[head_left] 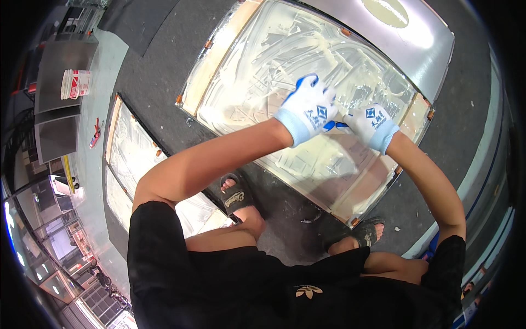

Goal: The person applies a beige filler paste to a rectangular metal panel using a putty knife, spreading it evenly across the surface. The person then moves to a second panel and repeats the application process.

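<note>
A large paste-smeared panel [257,71] is lying on the floor at twelve o'clock. Both arms are reaching out over it — the gloved left hand [308,107] spreading flat, the gloved right hand [370,123] pressing beside it at three o'clock, fingers touching.

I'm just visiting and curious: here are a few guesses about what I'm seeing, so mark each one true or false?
1. Both hands wear white and blue gloves. True: the left hand and right hand are both gloved.
2. The hands rest on a panel smeared with whitish paste. True.
3. The person wears closed boots. False: they wear open sandals, toes showing.
4. A white bucket stands on the smeared panel. False: it sits far off at the upper left, on a grey surface.
5. A second smeared panel lies to the person's left. True.
6. The right hand holds a brush. False: no tool is visible in either hand.
</note>
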{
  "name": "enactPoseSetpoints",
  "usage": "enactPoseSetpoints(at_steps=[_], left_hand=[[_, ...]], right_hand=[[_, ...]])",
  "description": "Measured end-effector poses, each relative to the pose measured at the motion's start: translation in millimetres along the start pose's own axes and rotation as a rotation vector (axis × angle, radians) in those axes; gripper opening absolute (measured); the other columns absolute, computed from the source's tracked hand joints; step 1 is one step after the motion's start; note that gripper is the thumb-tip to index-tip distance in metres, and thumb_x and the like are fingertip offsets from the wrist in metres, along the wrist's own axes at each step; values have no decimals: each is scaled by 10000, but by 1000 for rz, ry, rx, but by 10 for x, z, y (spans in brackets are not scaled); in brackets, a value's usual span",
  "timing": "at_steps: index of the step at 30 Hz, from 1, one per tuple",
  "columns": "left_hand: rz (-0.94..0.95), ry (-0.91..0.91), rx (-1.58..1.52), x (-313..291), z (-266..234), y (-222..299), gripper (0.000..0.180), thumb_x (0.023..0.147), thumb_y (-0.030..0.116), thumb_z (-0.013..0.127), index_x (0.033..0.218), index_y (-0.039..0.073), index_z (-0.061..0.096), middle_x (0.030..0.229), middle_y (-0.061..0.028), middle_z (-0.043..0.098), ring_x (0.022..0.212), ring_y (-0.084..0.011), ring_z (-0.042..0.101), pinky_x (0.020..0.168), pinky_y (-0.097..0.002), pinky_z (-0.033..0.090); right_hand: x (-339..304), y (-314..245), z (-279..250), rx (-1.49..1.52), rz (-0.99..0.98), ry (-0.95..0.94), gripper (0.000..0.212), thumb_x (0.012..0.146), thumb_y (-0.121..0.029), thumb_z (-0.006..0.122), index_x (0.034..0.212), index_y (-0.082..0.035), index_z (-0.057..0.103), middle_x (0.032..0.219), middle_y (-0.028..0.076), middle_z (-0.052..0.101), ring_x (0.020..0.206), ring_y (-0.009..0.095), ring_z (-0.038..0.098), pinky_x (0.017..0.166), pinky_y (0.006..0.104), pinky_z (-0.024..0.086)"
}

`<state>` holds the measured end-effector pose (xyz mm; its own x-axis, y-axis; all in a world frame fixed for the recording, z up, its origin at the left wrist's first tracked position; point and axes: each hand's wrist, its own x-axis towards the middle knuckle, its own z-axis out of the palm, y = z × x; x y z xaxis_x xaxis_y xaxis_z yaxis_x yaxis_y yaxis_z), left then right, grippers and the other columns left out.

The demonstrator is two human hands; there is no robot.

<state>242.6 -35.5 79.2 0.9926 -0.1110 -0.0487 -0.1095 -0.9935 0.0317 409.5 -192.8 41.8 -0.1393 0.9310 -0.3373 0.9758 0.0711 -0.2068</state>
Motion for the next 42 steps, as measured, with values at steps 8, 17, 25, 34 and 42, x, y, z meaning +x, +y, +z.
enactPoseSetpoints(at_steps=[8,17,25,34,42], left_hand=[[64,72,150,-45,314,-490,124,919,257,621,929,227,740,1033,-26,670,1069,-242,626,1041,-479,392],[-634,111,222,-490,618,-2155,310,946,401,662,1124,175,776,996,-78,741,944,-283,704,896,-423,469],[-828,19,32,-586,1119,-1989,365,972,442,589,1048,149,791,998,-136,752,902,-342,718,843,-443,532],[-363,216,-60,-598,1262,-932,197,880,331,713,977,163,741,840,-53,716,802,-272,688,810,-442,460],[8,226,59,-543,850,-956,258,865,267,756,1100,165,726,882,-13,699,830,-210,675,850,-417,462]], right_hand=[[298,-60,-196,-3,113,197,311,1006,-402,585,1138,-144,699,920,157,720,802,324,732,686,464,574],[345,476,-261,68,302,496,483,1015,-485,583,1318,-117,659,980,173,738,883,369,719,761,474,572],[92,511,132,118,370,122,384,990,-406,624,1169,-79,717,975,180,737,866,379,718,756,465,580],[238,588,9,130,347,260,304,1004,-373,618,1068,-83,681,894,185,719,821,385,711,718,483,561],[291,387,11,176,115,462,404,994,-459,624,1191,-111,691,983,121,714,878,320,715,730,435,573]])
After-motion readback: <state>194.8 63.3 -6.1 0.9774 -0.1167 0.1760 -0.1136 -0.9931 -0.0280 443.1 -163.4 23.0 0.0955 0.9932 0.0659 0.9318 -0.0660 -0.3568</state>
